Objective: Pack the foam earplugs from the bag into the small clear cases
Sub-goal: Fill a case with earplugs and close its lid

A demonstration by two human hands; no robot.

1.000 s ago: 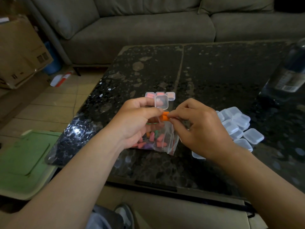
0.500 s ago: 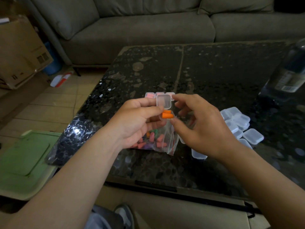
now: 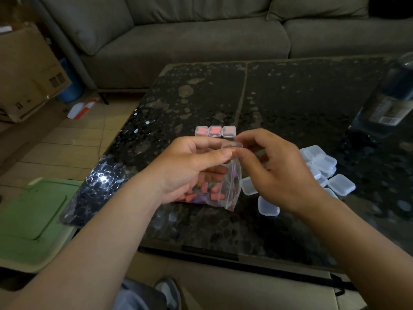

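1. While the left hand (image 3: 190, 166) grips a small clear case (image 3: 232, 146) between thumb and curled fingers, it holds that case above the bench (image 3: 290, 104), just over the bag.
2. The right hand (image 3: 283, 175) pinches the same case from its right side, forefinger on the lid and thumb below.
3. An orange earplug (image 3: 234, 151) shows inside the case, beside the left thumb tip.
4. The bag (image 3: 214, 191) of pink, purple and green earplugs lies on the bench under the left hand, one edge standing up toward the case.
5. Three filled cases (image 3: 215, 131) sit in a touching row just beyond the hands.
6. Empty cases (image 3: 324, 164) lie heaped to the right, with two more near the right wrist.
7. A dark bottle (image 3: 388, 99) stands at the bench's right edge.
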